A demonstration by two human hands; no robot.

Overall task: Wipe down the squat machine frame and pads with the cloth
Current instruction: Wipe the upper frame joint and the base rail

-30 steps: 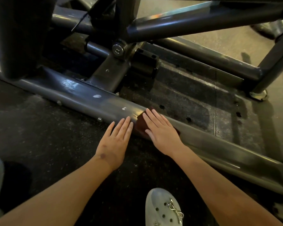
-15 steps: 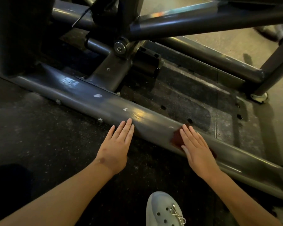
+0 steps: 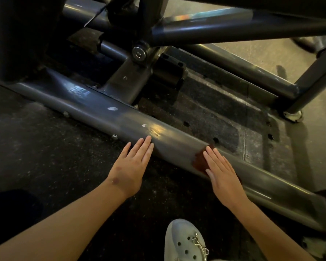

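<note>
At the upper left of the frame a broad dark upright (image 3: 23, 34) of the squat machine rises out of view. From its foot the low frame tube (image 3: 94, 106) runs on a slant towards the lower right, grey and glossy, with two pale chips (image 3: 112, 108) in its paint and a small bolt head (image 3: 114, 137) on its near side. Below it at the left lies the dark speckled floor (image 3: 45, 147). At lower centre the left hand (image 3: 132, 166) lies flat with its fingers straight and close together, holding nothing; the fingertips touch the near side of the tube and the palm lies over the floor. Above it, at upper centre, a silver pivot bolt (image 3: 138, 53) sits where a bracket rises from the tube, with a black block (image 3: 169, 72) just to its right. At the bottom edge a pale clog with holes (image 3: 184, 242) stands on the floor. Right of centre the dark red cloth (image 3: 199, 161) lies on top of the tube, and the right hand (image 3: 224, 178) presses it flat, fingers straight and pointing to the upper left; only the cloth's far and left edge shows past the fingers. Behind the tube a worn dark plate (image 3: 205, 110) with round holes fills the middle right. Beyond it a second tube (image 3: 233, 66) slants to the right edge, where an upright stands on a pale foot (image 3: 293, 114) on lighter flooring.
</note>
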